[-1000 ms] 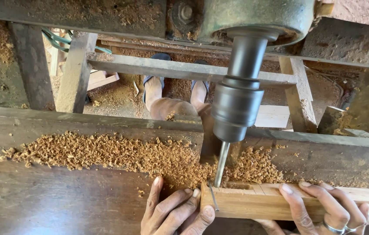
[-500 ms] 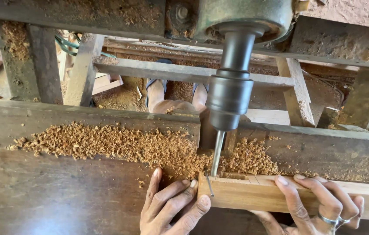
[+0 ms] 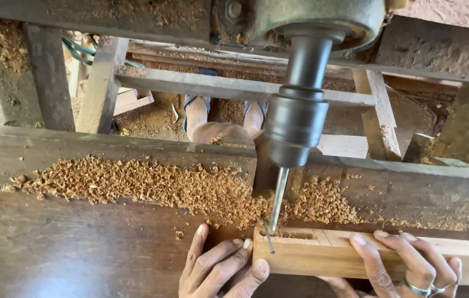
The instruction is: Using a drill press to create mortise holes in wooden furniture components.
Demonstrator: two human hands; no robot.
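Note:
A light wooden bar [image 3: 312, 256] lies on the dark wooden machine table [image 3: 80, 248], with a slot cut in its top near the left end. My left hand [image 3: 220, 270] presses against the bar's left end, thumb on its front face. My right hand [image 3: 406, 265], with rings on two fingers, lies over the bar further right, fingers curled over its top. A drill bit [image 3: 277, 201] hangs from the heavy grey chuck [image 3: 296, 124] and its tip meets the bar at the slot's left end.
A long heap of wood shavings [image 3: 151, 185] lies along the table behind the bar. Behind the table stand wooden frame posts [image 3: 99, 83] and rails. Two feet in sandals [image 3: 223, 116] show on the sawdust floor beyond.
The view has shifted a little. The bar sits slightly further right under the bit, and both hands have kept their hold on it.

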